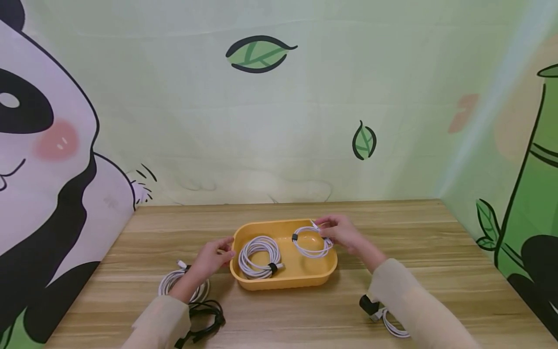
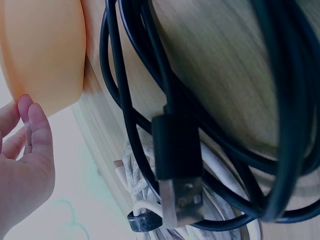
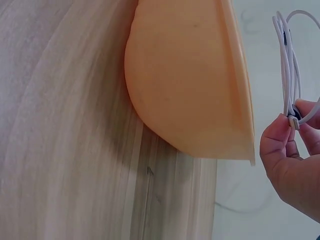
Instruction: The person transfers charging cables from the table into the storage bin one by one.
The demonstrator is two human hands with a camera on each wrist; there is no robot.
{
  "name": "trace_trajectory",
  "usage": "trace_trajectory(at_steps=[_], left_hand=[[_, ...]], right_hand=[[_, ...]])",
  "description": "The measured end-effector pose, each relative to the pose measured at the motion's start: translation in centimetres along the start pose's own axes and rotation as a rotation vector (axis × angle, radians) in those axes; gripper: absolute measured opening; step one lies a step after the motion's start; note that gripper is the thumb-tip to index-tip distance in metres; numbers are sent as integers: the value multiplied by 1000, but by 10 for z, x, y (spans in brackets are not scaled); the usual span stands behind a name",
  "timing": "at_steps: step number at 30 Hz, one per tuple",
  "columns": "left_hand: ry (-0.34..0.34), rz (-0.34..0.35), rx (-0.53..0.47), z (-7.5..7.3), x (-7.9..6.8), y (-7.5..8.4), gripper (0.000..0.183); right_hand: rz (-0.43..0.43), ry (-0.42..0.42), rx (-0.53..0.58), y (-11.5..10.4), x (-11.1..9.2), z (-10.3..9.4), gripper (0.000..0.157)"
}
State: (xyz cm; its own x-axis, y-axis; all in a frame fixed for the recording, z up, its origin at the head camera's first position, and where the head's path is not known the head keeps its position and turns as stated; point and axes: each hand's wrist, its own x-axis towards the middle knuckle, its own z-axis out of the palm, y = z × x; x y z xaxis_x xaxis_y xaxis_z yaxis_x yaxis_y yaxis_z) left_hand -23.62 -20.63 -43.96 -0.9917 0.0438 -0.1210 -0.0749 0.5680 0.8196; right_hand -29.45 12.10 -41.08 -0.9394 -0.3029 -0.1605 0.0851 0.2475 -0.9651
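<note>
My right hand [image 1: 342, 233] pinches a thin, white, looped cable [image 1: 311, 253], black-tied; my left hand [image 1: 209, 259] touches the yellow tray [image 1: 287, 282], its grip unclear.

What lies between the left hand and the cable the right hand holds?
In the head view, another coiled white cable, lying in the yellow tray.

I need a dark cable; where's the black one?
In the head view, the black cable lies lower left on the table, beside the left sleeve, just below a white coil.
</note>
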Motion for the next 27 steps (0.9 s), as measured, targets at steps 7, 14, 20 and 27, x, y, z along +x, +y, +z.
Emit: trace_trajectory(at_steps=[7, 14, 20, 27], left_hand=[[0, -7, 3, 0, -1, 1, 44], [4, -5, 9, 0, -1, 1, 44], [4, -7, 6, 0, -1, 1, 44], [10, 6, 6, 0, 0, 1, 44]], right_hand=[[-14, -13, -31, 2, 4, 9, 30], [-11, -35, 4, 3, 6, 18, 32], [-4, -38, -21, 5, 8, 23, 31], [-17, -57, -67, 9, 13, 27, 30]])
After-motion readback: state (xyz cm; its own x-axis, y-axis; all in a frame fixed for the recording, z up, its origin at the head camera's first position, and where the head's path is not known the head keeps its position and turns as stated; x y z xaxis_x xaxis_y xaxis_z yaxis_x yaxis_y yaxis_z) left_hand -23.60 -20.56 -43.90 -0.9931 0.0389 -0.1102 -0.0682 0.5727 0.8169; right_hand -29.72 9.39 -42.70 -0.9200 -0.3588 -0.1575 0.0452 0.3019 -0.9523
